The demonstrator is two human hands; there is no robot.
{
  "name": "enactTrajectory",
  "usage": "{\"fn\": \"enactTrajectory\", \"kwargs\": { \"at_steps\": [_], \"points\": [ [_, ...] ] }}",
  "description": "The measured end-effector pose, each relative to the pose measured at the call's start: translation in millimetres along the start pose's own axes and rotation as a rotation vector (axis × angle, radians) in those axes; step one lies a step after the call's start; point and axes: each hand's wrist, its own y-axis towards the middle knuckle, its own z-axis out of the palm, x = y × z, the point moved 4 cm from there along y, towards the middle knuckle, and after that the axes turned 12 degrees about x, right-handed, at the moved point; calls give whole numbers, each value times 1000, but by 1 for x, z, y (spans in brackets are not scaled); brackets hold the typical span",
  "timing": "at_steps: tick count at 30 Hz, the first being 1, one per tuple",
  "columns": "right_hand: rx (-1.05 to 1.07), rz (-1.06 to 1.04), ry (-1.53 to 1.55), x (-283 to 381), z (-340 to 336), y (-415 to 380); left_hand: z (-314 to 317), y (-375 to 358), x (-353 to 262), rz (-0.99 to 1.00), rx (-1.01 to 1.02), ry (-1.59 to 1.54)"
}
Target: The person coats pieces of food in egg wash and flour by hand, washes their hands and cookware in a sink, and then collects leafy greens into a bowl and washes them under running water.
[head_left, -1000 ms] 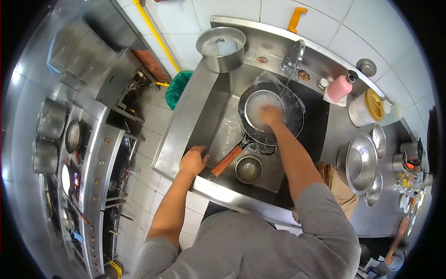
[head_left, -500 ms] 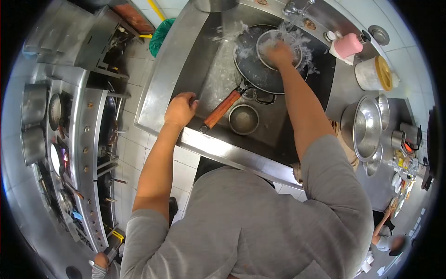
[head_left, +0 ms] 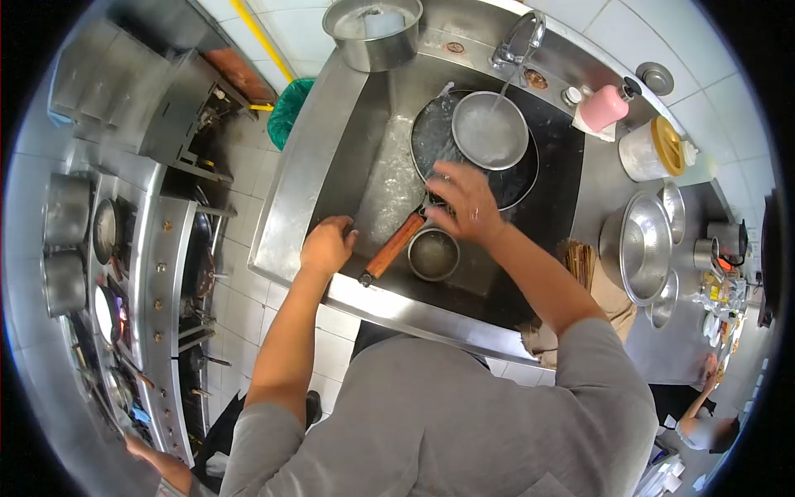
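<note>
Inside the steel sink (head_left: 364, 166) lies a dark pan (head_left: 431, 137) with a wooden handle (head_left: 394, 248). A metal bowl (head_left: 490, 131) full of cloudy water sits on the pan, under running water from the faucet (head_left: 520, 51). My right hand (head_left: 465, 199) hovers over the pan's near edge, fingers spread, holding nothing. At the sink's left front edge rests my left hand (head_left: 328, 246), its fingers loosely apart and empty. A small round bowl (head_left: 433, 253) lies beside the wooden handle.
A steel pot (head_left: 373, 41) stands at the sink's back corner. Right of the sink are a pink pump bottle (head_left: 604, 108), a white tub (head_left: 644, 157), large metal bowls (head_left: 646, 248) and a bundle of bristles (head_left: 577, 263). A stove (head_left: 153, 273) is at left; other people appear at both lower edges.
My right hand has come out of the bowl, back toward me, and opened. The splashing has calmed, and the bowl's water surface now shows. The view has shifted slightly.
</note>
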Motion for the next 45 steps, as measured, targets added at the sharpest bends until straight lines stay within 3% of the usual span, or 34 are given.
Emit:
{"fn": "enactTrajectory", "kwargs": {
  "at_steps": [2, 3, 6, 7, 9, 10, 12, 16, 18, 19, 21, 22, 23, 24, 25, 27, 28, 29, 31, 32, 33, 35, 36, 38, 40, 41, 45],
  "points": [
    [207, -81, 2, 23, -3, -4, 1, 2, 1, 7, -18, 26],
    [204, -76, -1, 17, -3, -4, -1, 3, -3, 12, -35, 43],
    [138, 292, -220, -31, -2, -1, -3, 1, -8, -7, 13, -1],
    [135, 292, -219, -51, 5, -1, -2, 1, -6, -6, 11, 1],
    [521, 632, 431, -103, 46, -10, 0, 4, -3, 8, 15, 29],
    [511, 635, 429, -111, 52, -5, 1, 5, -3, 17, 14, 35],
    [1034, 861, -182, -129, 72, -9, 5, 4, -2, -19, 88, 58],
    [956, 743, -424, -135, 90, -14, 3, 3, -4, -23, 53, 49],
    [427, 713, -328, -123, 71, -4, 5, 4, -3, 33, 2, 54],
    [411, 723, -338, -118, 59, -1, 6, 5, -1, 72, -43, 50],
    [422, 621, 36, -106, 35, 7, 8, 11, 2, 127, -75, 45],
    [257, 712, 199, -97, 5, 10, 4, 14, 1, 115, -138, -113],
    [241, 731, 194, -95, -11, 9, 2, 19, 0, 103, -191, -271],
    [-115, 844, 593, -98, -29, -3, 1, 29, -5, 125, -253, -268],
    [-494, 916, 980, -98, -47, -18, -3, 42, -22, 147, -231, -262],
    [-821, 1132, 1278, -63, -107, -35, -36, 62, -87, 509, -399, -75],
    [-894, 1115, 1371, -85, -94, -62, -51, 74, -126, 589, -372, -93],
    [-954, 1075, 1496, -68, -110, -71, -61, 87, -168, 670, -349, -112],
    [-1027, 1180, 1408, -39, -136, -96, -66, 125, -237, 739, -287, -187],
    [-1048, 1178, 1397, -25, -142, -112, -60, 158, -261, 712, -157, -273],
    [-986, 1146, 1186, -12, -153, -129, -53, 191, -284, 680, -27, -355],
    [-753, 1111, 650, 28, -187, -153, -45, 239, -323, 418, 323, -919],
    [-582, 1091, 327, 55, -209, -160, -49, 252, -338, 425, 334, -911],
    [-405, 1034, -26, 89, -225, -187, -60, 269, -363, 481, 448, -1422],
    [-404, 850, -180, 113, -232, -221, -63, 277, -378, 533, 461, -1479],
    [-415, 866, -182, 124, -234, -236, -63, 279, -383, 578, 461, -1546],
    [-402, 949, -424, 150, -238, -289, -61, 263, -384, 376, 345, -1697]
  ]
}}
